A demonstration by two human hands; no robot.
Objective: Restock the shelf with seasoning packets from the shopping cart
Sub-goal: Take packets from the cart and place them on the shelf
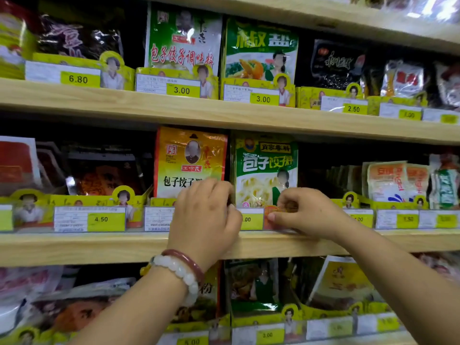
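Green packet point(266, 170) stands in its tray — my left hand point(206, 212) and right hand point(305, 212) pinch its lower corners; shelf point(99, 247) looks mostly stocked; cart unseen.

Both hands, the left hand point(206, 215) and right hand point(302, 212), curl around the lower edges of the green seasoning packet point(265, 170) standing on the middle shelf point(99, 247).

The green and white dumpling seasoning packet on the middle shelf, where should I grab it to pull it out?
Probably pinch the green and white packet by its top edge, from the front. It stands upright, its lower part sits behind the yellow tray front, and both hands crowd its base.
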